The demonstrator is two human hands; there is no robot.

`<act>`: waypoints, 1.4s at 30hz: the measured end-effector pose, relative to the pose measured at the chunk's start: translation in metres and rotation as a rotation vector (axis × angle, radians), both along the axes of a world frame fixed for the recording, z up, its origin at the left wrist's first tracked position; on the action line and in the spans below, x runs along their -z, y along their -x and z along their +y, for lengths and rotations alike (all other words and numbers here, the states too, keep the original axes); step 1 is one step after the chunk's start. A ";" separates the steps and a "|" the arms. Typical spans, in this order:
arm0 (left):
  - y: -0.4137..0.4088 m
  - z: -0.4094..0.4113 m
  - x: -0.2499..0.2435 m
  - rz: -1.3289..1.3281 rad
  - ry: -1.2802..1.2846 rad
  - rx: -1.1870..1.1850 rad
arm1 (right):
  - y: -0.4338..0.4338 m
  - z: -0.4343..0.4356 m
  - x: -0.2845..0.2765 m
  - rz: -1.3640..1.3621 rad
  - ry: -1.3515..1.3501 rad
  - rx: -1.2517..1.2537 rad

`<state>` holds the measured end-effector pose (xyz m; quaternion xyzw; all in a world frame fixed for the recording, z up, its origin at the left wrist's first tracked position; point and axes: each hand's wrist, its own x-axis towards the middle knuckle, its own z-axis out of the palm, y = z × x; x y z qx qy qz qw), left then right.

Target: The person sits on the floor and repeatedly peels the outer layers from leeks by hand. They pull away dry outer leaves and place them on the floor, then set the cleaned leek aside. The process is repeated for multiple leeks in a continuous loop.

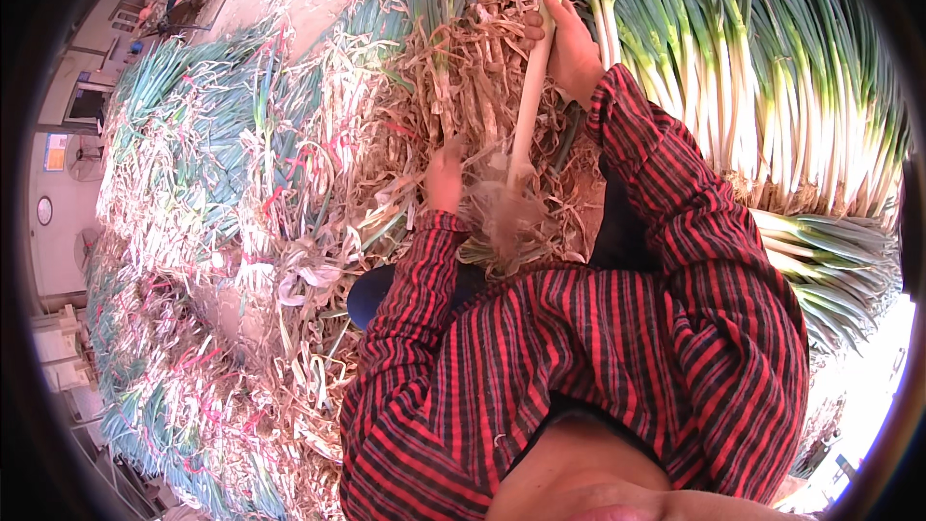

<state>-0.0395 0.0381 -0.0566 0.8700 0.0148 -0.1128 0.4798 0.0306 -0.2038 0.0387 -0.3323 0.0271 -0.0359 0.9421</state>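
Note:
My right hand is wrapped around the upper part of a large peeled leek or Chinese onion stalk, just below its green leaves. The stalk tilts, with its white end low and its blurred roots near my knees. Left of that lower end is my left hand, blurred, over dry husks; whether its fingers hold anything cannot be told. Unpeeled stalks with brown, dry outer leaves lie beyond both hands.
Clean white-and-green stalks lie in a thick row at the right, with more stalks crosswise below them. Heaped bundles with red ties fill the left. Loose husks litter the ground beside me. Fans stand along the far left wall.

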 end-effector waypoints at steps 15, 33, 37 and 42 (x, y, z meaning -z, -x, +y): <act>0.058 -0.068 -0.036 0.343 1.044 0.155 | 0.044 0.068 0.006 0.143 0.731 0.037; 0.077 0.066 0.028 -0.301 -0.548 0.433 | -0.083 -0.145 0.089 0.348 1.693 0.537; -0.018 0.063 0.092 0.172 -0.385 0.035 | -0.074 -0.157 0.114 0.884 2.068 0.356; -0.057 0.036 0.134 0.485 -0.506 0.047 | -0.077 -0.121 0.104 0.167 1.803 -0.148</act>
